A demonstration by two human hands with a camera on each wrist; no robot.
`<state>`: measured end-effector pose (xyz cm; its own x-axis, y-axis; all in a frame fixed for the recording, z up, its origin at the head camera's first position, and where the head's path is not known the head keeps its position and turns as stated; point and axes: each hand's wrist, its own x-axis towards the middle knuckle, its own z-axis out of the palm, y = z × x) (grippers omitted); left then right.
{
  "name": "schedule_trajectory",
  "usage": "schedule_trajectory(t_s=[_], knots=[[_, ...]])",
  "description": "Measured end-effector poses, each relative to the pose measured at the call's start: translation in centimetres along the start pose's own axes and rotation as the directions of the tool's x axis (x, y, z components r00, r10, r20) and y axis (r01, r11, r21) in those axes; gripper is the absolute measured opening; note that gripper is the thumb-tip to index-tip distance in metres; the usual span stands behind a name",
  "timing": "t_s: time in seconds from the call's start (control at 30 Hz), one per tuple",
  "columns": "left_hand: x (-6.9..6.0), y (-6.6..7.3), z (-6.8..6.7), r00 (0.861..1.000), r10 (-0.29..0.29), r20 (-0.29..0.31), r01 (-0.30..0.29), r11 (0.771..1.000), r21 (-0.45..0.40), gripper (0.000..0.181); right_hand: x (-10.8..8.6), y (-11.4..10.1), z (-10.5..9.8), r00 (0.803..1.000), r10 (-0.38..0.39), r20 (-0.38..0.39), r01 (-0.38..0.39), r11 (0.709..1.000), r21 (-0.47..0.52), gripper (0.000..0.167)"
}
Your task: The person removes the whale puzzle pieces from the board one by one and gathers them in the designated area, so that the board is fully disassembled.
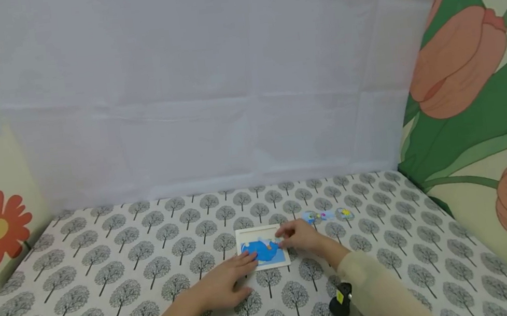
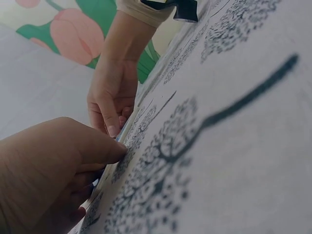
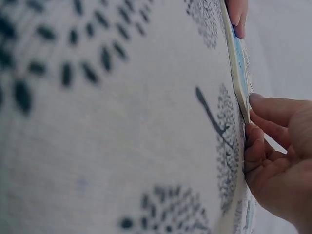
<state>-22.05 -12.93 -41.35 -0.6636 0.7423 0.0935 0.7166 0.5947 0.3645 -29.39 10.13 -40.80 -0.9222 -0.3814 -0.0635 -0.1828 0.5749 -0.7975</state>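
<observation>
A white-framed puzzle board (image 1: 264,268) lies flat on the cloth, its picture showing a blue whale shape (image 1: 260,251) and a pale strip at the top. My left hand (image 1: 225,285) rests its straight fingertips on the whale's left part, thumb spread toward the cloth. At the board's right edge is my right hand (image 1: 301,236), thumb and forefinger apart over the picture. The right wrist view shows that thumb on the board (image 3: 237,73) and the other fingers of the hand (image 3: 287,151) bent beside its edge; whether a small piece is between them is hidden.
Colourful loose pieces (image 1: 318,216) lie to the right behind the board, with another piece (image 1: 346,213) beside them. The tree-print cloth (image 1: 123,292) covers the table. A black device (image 1: 340,302) is at the right wrist. A white sheet (image 1: 180,93) hangs behind.
</observation>
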Motion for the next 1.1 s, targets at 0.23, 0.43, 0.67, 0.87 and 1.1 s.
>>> schedule_trajectory(t_s=[0.23,0.43,0.67,0.87,1.1], knots=[[-0.08,-0.14,0.14,1.000,0.012,0.003,-0.012,1.000,0.001,0.055,-0.10,0.00,0.10,0.998,-0.059,-0.010,0.058,0.996,-0.073,0.017],[-0.08,-0.17,0.19,1.000,0.010,0.011,-0.010,1.000,-0.002,0.056,-0.11,-0.06,0.13,0.998,-0.056,-0.014,0.055,0.994,-0.098,0.016],[-0.13,-0.12,0.17,1.000,0.001,0.018,-0.001,1.000,-0.014,0.056,-0.02,-0.07,0.27,0.997,-0.078,-0.005,0.077,0.992,-0.101,0.015],[-0.19,0.04,0.00,1.000,-0.008,0.024,0.009,1.000,-0.019,0.056,0.15,0.03,0.38,0.996,-0.088,-0.009,0.087,0.990,-0.111,0.015],[-0.16,0.14,-0.04,1.000,0.001,0.000,-0.001,1.000,-0.003,0.056,0.19,-0.02,0.47,0.997,-0.080,-0.008,0.078,0.990,-0.119,0.014]])
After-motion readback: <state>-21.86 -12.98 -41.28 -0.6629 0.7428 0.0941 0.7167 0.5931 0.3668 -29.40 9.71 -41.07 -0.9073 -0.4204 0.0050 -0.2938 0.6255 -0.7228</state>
